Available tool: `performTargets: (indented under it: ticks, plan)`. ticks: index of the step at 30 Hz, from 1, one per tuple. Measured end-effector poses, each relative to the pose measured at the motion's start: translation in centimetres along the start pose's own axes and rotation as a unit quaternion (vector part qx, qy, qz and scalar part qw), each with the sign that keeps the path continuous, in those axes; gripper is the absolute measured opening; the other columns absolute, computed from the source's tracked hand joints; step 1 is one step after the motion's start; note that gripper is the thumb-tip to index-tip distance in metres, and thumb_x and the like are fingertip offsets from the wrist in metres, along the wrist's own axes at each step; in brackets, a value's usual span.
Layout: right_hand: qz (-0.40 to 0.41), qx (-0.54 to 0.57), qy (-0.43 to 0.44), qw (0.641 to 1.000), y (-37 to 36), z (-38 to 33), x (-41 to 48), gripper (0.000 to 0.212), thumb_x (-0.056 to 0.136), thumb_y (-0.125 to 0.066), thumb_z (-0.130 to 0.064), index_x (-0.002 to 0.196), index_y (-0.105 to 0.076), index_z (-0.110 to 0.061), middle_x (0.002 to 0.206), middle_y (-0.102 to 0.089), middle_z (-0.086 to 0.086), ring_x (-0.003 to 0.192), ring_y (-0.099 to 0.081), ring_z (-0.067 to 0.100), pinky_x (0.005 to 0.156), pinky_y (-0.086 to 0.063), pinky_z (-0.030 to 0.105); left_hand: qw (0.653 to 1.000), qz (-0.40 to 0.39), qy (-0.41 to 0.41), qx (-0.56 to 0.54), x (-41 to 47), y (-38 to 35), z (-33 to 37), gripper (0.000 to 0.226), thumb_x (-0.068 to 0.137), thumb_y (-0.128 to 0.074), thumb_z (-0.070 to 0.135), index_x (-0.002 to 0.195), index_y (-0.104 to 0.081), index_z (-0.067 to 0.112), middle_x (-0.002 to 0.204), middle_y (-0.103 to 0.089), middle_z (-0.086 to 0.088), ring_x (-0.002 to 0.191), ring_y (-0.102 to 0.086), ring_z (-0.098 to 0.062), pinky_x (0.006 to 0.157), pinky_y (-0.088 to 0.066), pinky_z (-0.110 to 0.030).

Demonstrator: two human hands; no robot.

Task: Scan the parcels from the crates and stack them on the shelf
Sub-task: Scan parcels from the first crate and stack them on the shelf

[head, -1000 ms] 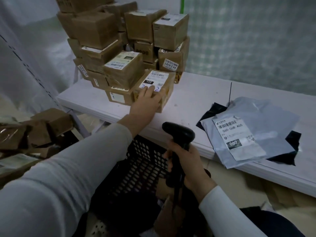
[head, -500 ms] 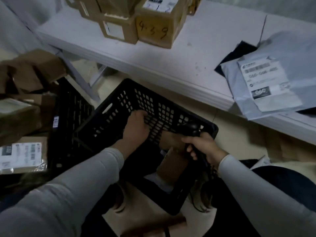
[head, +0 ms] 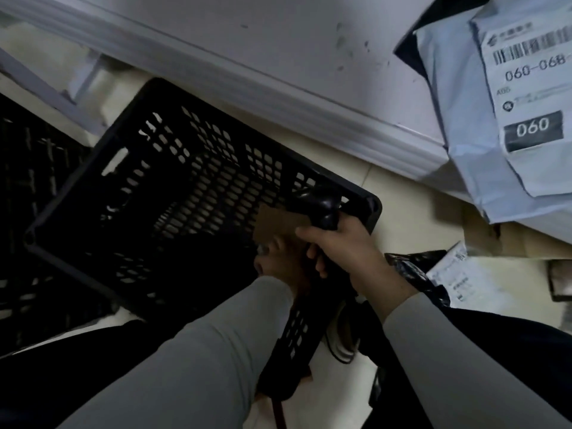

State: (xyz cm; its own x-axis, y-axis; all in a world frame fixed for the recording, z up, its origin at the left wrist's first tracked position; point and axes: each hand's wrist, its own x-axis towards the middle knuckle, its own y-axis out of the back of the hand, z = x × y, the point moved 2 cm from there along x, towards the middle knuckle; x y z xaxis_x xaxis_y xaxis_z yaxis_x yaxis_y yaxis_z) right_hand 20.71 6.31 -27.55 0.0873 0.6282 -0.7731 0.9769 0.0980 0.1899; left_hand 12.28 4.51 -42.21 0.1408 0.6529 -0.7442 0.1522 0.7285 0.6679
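Note:
A black perforated crate (head: 173, 168) stands on the floor below the white shelf (head: 278, 44). My left hand (head: 275, 261) reaches down into the crate's right corner and meets a brown cardboard parcel (head: 275, 226). The hand lies in shadow, partly behind my right hand, so its grip is unclear. My right hand (head: 346, 252) grips the handle of a black barcode scanner (head: 322, 209), which hangs over the crate's right corner, just above the parcel.
A grey poly mailer (head: 458, 97) with a label reading 060 overhangs the shelf's front edge at the upper right. A second black crate (head: 28, 187) stands at the left. Flattened cardboard (head: 483, 233) and a dark bagged parcel (head: 445, 274) lie on the floor at the right.
My left hand left the box stack on the shelf and went down into the crate, now deep in its right corner. My view tilted down. The right hand lowered the scanner to the crate.

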Motion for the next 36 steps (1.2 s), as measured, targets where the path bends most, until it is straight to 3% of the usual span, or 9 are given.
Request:
performTargets:
  ticks: [4,7,13,17,23,25,28,32,36]
  plan:
    - [-0.001,0.014,0.003,1.000,-0.2,0.2,0.2,0.016,0.088,-0.069,-0.022,0.092,-0.059,-0.010,0.059,-0.059,0.006,0.041,-0.049,0.017,0.043,-0.042,0.027,1.000,0.016,0.015,0.022,0.3,-1.3,0.2,0.067,0.091,-0.044,0.043,0.146,-0.021,0.013,0.146,-0.021,-0.024,0.128,-0.028,-0.041,0.090,-0.039,-0.046]
    - [-0.001,0.017,0.004,1.000,-0.3,0.1,0.1,0.018,0.088,-0.068,-0.021,0.099,-0.058,-0.011,0.061,-0.059,0.007,0.042,-0.049,0.018,0.043,-0.042,0.027,0.991,0.037,0.057,-0.112,-0.4,-0.4,-1.8,0.074,0.081,-0.058,0.050,0.137,-0.031,0.010,0.136,-0.032,-0.020,0.124,-0.035,-0.037,0.097,-0.037,-0.041]
    - [-0.013,0.049,0.016,0.999,-1.3,-1.0,-1.2,0.018,0.088,-0.069,-0.018,0.099,-0.061,-0.006,0.063,-0.059,0.010,0.043,-0.047,0.018,0.044,-0.041,0.027,0.938,0.084,0.076,-0.327,-5.0,7.2,-10.7,0.136,0.062,-0.082,0.050,0.150,0.012,0.005,0.151,-0.012,-0.018,0.142,-0.013,-0.034,0.113,-0.024,-0.036]
    - [-0.029,0.131,0.037,0.990,-2.4,-1.6,-3.4,0.031,0.085,-0.073,-0.025,0.107,-0.061,-0.007,0.074,-0.065,0.016,0.053,-0.057,0.022,0.049,-0.048,0.029,0.923,0.204,-0.049,-0.323,-11.1,10.1,-14.7,0.142,0.057,-0.084,0.050,0.150,0.017,0.014,0.153,-0.014,-0.013,0.141,-0.014,-0.029,0.112,-0.020,-0.037]
    - [-0.074,0.261,0.045,0.961,-4.3,-2.1,-7.9,0.057,0.073,-0.084,-0.030,0.119,-0.062,-0.004,0.105,-0.069,0.029,0.094,-0.068,0.045,0.086,-0.051,0.064,0.867,0.401,-0.240,-0.172,-19.7,9.0,-15.8,0.117,0.070,-0.080,0.032,0.153,0.002,0.018,0.149,-0.014,-0.002,0.139,-0.015,-0.026,0.110,-0.033,-0.041]
    - [-0.090,0.260,0.062,0.959,-5.3,-1.8,-9.5,0.050,0.074,-0.082,-0.025,0.118,-0.065,-0.006,0.102,-0.072,0.021,0.092,-0.070,0.039,0.083,-0.054,0.059,0.853,0.419,-0.269,-0.156,-21.5,8.4,-16.0,0.112,0.070,-0.077,0.035,0.152,-0.002,0.019,0.148,-0.011,0.004,0.140,-0.013,-0.027,0.109,-0.035,-0.048]
    - [-0.097,0.281,0.098,0.950,-6.4,-1.4,-11.3,0.036,0.080,-0.076,-0.015,0.114,-0.067,-0.007,0.096,-0.075,0.014,0.084,-0.073,0.030,0.066,-0.060,0.038,0.821,0.404,-0.290,-0.282,-23.8,8.7,-15.5,0.100,0.080,-0.062,0.044,0.152,0.002,0.018,0.143,-0.019,-0.003,0.134,-0.026,-0.014,0.109,-0.031,-0.025]
    - [-0.116,0.318,0.135,0.931,-7.8,-1.3,-13.3,0.045,0.075,-0.077,-0.006,0.117,-0.063,0.000,0.103,-0.073,0.019,0.090,-0.071,0.033,0.074,-0.060,0.040,0.711,0.511,-0.166,-0.454,-25.5,9.5,-14.9,0.070,0.092,-0.043,0.044,0.147,-0.011,0.014,0.123,-0.036,-0.013,0.107,-0.036,0.006,0.096,-0.026,0.000]
    - [-0.100,0.311,0.163,0.931,-8.3,-1.2,-14.2,0.049,0.074,-0.078,-0.003,0.119,-0.060,0.003,0.105,-0.071,0.021,0.093,-0.071,0.036,0.081,-0.058,0.046,0.681,0.447,-0.046,-0.578,-26.1,9.8,-15.5,0.061,0.088,-0.063,0.022,0.142,-0.041,0.008,0.147,-0.024,-0.014,0.129,-0.030,-0.010,0.092,-0.034,-0.002]
